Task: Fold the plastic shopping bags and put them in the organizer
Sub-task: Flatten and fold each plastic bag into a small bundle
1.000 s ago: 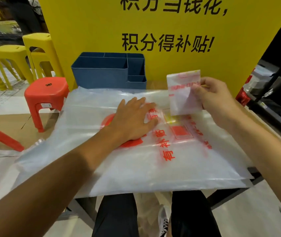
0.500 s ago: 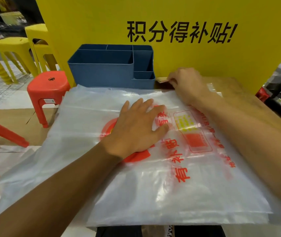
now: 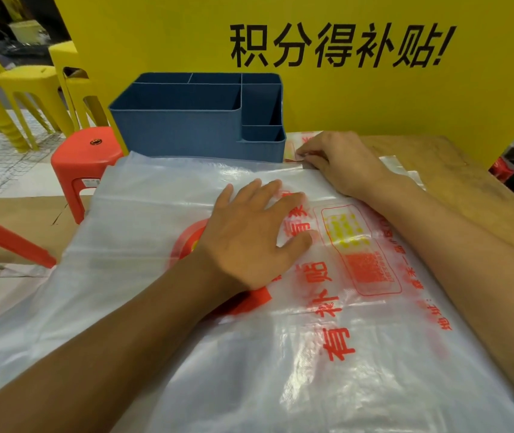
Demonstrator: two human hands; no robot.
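Observation:
A stack of flat translucent shopping bags [image 3: 143,245] with red print covers the wooden table [image 3: 443,170]. My left hand [image 3: 249,239] lies flat on the stack's middle, fingers spread, pressing it down. A small folded bag [image 3: 304,139] rests on the table just right of the blue organizer [image 3: 187,132], mostly hidden under my right hand [image 3: 343,160]. That hand's curled fingertips pinch the folded bag's near edge. The organizer stands at the table's far side and its visible compartments hold nothing.
A yellow sign board [image 3: 312,101] with black characters stands right behind the organizer. A red stool [image 3: 83,157] and yellow stools [image 3: 30,79] stand on the floor to the left. Dark shelving shows at the far right edge.
My right hand carried the folded bag from above the stack down to the table beside the organizer. My left hand stayed flat on the stack. The view shifted forward.

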